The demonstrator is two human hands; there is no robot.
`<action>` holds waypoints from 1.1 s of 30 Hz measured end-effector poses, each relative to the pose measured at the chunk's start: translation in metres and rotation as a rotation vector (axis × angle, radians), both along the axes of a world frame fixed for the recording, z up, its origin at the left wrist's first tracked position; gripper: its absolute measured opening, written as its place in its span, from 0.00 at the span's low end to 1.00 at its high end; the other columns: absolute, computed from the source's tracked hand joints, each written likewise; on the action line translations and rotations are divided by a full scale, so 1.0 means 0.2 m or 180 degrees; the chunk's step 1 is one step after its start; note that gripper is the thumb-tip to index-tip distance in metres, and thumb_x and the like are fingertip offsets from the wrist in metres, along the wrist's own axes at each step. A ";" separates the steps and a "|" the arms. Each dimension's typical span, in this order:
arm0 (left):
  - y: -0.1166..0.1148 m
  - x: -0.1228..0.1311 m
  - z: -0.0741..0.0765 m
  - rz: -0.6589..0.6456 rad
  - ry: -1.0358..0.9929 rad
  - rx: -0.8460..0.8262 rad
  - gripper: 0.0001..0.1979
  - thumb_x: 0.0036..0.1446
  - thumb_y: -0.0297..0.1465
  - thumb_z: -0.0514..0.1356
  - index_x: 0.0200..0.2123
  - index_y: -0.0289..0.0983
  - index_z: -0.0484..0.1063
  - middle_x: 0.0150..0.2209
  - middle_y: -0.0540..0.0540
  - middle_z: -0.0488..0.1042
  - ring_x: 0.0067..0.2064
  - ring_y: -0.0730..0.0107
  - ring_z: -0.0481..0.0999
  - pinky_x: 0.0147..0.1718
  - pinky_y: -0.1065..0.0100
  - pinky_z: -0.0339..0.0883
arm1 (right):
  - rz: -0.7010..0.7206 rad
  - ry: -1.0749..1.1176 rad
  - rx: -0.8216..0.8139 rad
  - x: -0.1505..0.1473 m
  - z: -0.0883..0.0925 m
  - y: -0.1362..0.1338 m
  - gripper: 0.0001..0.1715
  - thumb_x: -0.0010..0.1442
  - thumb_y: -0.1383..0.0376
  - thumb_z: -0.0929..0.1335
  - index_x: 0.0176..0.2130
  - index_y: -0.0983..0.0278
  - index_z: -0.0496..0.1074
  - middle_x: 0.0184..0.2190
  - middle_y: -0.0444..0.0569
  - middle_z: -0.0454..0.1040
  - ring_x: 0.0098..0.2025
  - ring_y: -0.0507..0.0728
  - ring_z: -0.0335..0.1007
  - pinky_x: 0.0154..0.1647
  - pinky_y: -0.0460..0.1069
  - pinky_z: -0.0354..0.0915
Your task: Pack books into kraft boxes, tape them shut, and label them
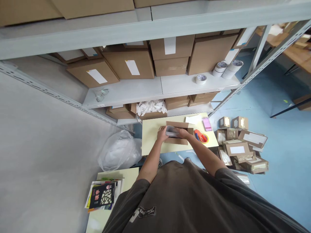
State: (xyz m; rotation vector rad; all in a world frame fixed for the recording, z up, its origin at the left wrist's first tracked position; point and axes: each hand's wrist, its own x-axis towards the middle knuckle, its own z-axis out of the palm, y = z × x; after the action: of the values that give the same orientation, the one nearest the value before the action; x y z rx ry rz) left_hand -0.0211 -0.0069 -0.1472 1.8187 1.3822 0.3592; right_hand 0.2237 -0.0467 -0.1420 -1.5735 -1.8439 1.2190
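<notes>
On the pale yellow table (pixel 150 144) lies a small open cardboard box (pixel 178 141). Over it both hands hold a grey plastic-wrapped packet (pixel 172 131). My left hand (pixel 161 133) grips the packet's left end, and my right hand (pixel 184 133) grips its right end. Fingers of both hands are curled round it. An orange tape dispenser (pixel 200 136) sits just right of the box, beside my right forearm.
White papers (pixel 193 119) and a pink slip (pixel 207 124) lie at the table's far edge. Metal shelving (pixel 160 87) holds cardboard boxes and tape rolls (pixel 201 79). Several sealed parcels (pixel 240 145) are piled on the blue floor at right. A clear plastic bag (pixel 120 150) and a stack of booklets (pixel 103 195) are at left.
</notes>
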 end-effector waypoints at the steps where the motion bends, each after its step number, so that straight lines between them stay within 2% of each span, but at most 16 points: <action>1: 0.00 0.01 0.00 -0.0012 -0.0058 -0.0009 0.41 0.45 0.28 0.76 0.65 0.45 0.75 0.72 0.40 0.68 0.79 0.41 0.49 0.75 0.47 0.49 | -0.0106 -0.0044 -0.0006 0.01 -0.01 -0.01 0.36 0.57 0.67 0.75 0.64 0.59 0.76 0.55 0.54 0.83 0.57 0.66 0.79 0.62 0.57 0.71; 3: 0.00 0.04 0.01 0.0014 -0.0096 -0.0106 0.30 0.46 0.29 0.77 0.54 0.46 0.82 0.71 0.42 0.69 0.80 0.39 0.43 0.76 0.42 0.46 | -0.0248 -0.0387 0.0085 0.02 -0.03 -0.02 0.38 0.55 0.69 0.75 0.64 0.58 0.76 0.56 0.55 0.83 0.57 0.67 0.80 0.64 0.58 0.70; 5: 0.01 0.07 0.02 0.0045 -0.0110 -0.0180 0.22 0.47 0.32 0.77 0.47 0.46 0.83 0.70 0.42 0.71 0.80 0.39 0.41 0.76 0.39 0.42 | -0.0335 -0.0623 0.0115 0.04 -0.04 -0.04 0.41 0.54 0.70 0.76 0.66 0.58 0.75 0.56 0.56 0.83 0.57 0.68 0.80 0.65 0.59 0.69; 7: 0.01 0.09 0.03 -0.0024 -0.0180 -0.0128 0.23 0.48 0.32 0.77 0.49 0.46 0.83 0.67 0.41 0.74 0.81 0.41 0.42 0.77 0.41 0.40 | -0.0352 -0.0718 0.0071 0.05 -0.05 -0.06 0.43 0.53 0.68 0.78 0.66 0.58 0.75 0.55 0.56 0.84 0.57 0.68 0.80 0.64 0.59 0.69; 9: 0.01 0.09 0.04 -0.0126 -0.0253 -0.0005 0.29 0.47 0.30 0.76 0.55 0.45 0.82 0.65 0.39 0.75 0.80 0.42 0.45 0.78 0.45 0.40 | -0.0313 -0.0815 0.0047 0.06 -0.05 -0.08 0.43 0.50 0.66 0.80 0.64 0.58 0.77 0.53 0.55 0.84 0.56 0.69 0.80 0.64 0.58 0.70; 11: 0.00 0.08 0.05 -0.0209 -0.0258 0.0099 0.33 0.46 0.27 0.75 0.58 0.43 0.81 0.64 0.38 0.75 0.79 0.42 0.49 0.78 0.49 0.44 | -0.0288 -0.0937 0.0094 0.08 -0.04 -0.11 0.38 0.48 0.66 0.81 0.59 0.56 0.81 0.53 0.54 0.85 0.56 0.70 0.80 0.64 0.57 0.69; 14: -0.02 0.02 0.06 -0.0232 -0.0243 0.0149 0.32 0.48 0.26 0.72 0.59 0.42 0.80 0.63 0.38 0.75 0.77 0.44 0.54 0.77 0.51 0.49 | -0.0305 -0.0931 0.0230 0.12 -0.02 -0.14 0.21 0.53 0.65 0.79 0.48 0.55 0.86 0.51 0.52 0.85 0.57 0.70 0.78 0.64 0.58 0.69; 16: -0.05 -0.03 0.05 0.0088 -0.0258 0.0206 0.32 0.52 0.27 0.70 0.62 0.42 0.78 0.65 0.39 0.75 0.77 0.47 0.56 0.77 0.52 0.50 | -0.0302 -0.0693 0.0213 0.15 0.01 -0.18 0.15 0.56 0.64 0.77 0.45 0.55 0.86 0.50 0.51 0.86 0.57 0.70 0.79 0.64 0.59 0.69; 18: -0.07 -0.06 0.03 0.0766 -0.0266 0.0194 0.34 0.55 0.30 0.68 0.66 0.40 0.73 0.68 0.38 0.72 0.76 0.48 0.59 0.75 0.52 0.55 | -0.0298 -0.0393 0.0101 0.17 0.02 -0.22 0.17 0.57 0.64 0.76 0.48 0.54 0.86 0.51 0.50 0.86 0.56 0.70 0.80 0.64 0.60 0.70; 20: -0.08 -0.08 0.01 0.1353 -0.0421 -0.0080 0.33 0.58 0.33 0.66 0.67 0.37 0.71 0.66 0.35 0.74 0.72 0.46 0.66 0.70 0.51 0.63 | -0.0373 -0.0167 0.0000 0.18 0.03 -0.27 0.20 0.58 0.63 0.76 0.51 0.54 0.85 0.52 0.50 0.85 0.55 0.70 0.80 0.64 0.61 0.70; 22: -0.10 -0.08 -0.01 0.1466 -0.0822 -0.0478 0.29 0.60 0.37 0.64 0.64 0.36 0.74 0.60 0.36 0.80 0.66 0.47 0.75 0.65 0.52 0.69 | -0.0491 -0.0039 0.0014 0.17 0.02 -0.32 0.20 0.59 0.62 0.76 0.52 0.54 0.85 0.54 0.51 0.84 0.57 0.70 0.80 0.65 0.62 0.70; 24: -0.12 -0.07 -0.03 0.1227 -0.1203 -0.0696 0.27 0.59 0.40 0.66 0.60 0.38 0.77 0.58 0.37 0.81 0.62 0.48 0.78 0.63 0.53 0.71 | -0.0578 -0.0033 0.0094 0.15 0.00 -0.36 0.21 0.61 0.63 0.74 0.53 0.56 0.84 0.56 0.54 0.83 0.58 0.69 0.79 0.66 0.63 0.69; 25: -0.13 -0.07 -0.03 0.1036 -0.1273 -0.0711 0.28 0.57 0.41 0.68 0.60 0.39 0.77 0.60 0.37 0.80 0.64 0.48 0.77 0.64 0.53 0.70 | -0.0593 -0.0094 0.0140 0.14 -0.01 -0.38 0.21 0.62 0.63 0.73 0.54 0.57 0.83 0.56 0.55 0.83 0.59 0.69 0.78 0.66 0.63 0.69; 27: -0.17 -0.06 -0.04 0.0536 -0.1103 -0.0664 0.36 0.50 0.42 0.75 0.62 0.41 0.77 0.68 0.36 0.73 0.71 0.45 0.69 0.69 0.52 0.63 | -0.0602 -0.0292 0.0212 0.11 -0.03 -0.39 0.21 0.63 0.65 0.71 0.55 0.59 0.82 0.57 0.57 0.82 0.61 0.69 0.76 0.67 0.64 0.67; 30: -0.21 -0.04 -0.04 -0.0142 -0.0569 -0.0591 0.48 0.39 0.44 0.81 0.65 0.43 0.74 0.79 0.38 0.55 0.79 0.41 0.52 0.75 0.52 0.50 | -0.0584 -0.0438 0.0242 0.08 -0.04 -0.39 0.21 0.63 0.66 0.70 0.54 0.60 0.82 0.56 0.59 0.82 0.63 0.69 0.73 0.69 0.65 0.65; 33: -0.23 -0.03 -0.04 -0.0309 -0.0185 -0.0558 0.54 0.36 0.46 0.82 0.67 0.45 0.71 0.81 0.39 0.48 0.81 0.36 0.42 0.76 0.48 0.46 | -0.0776 -0.0314 0.0399 0.09 -0.05 -0.39 0.23 0.62 0.65 0.70 0.56 0.59 0.81 0.58 0.58 0.80 0.66 0.69 0.70 0.72 0.65 0.62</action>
State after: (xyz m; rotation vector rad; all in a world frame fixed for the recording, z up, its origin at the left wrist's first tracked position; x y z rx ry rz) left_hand -0.0270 -0.0524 -0.1543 1.7105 1.2409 0.2309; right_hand 0.2424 -0.1251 -0.1518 -1.7539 -1.6900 0.9159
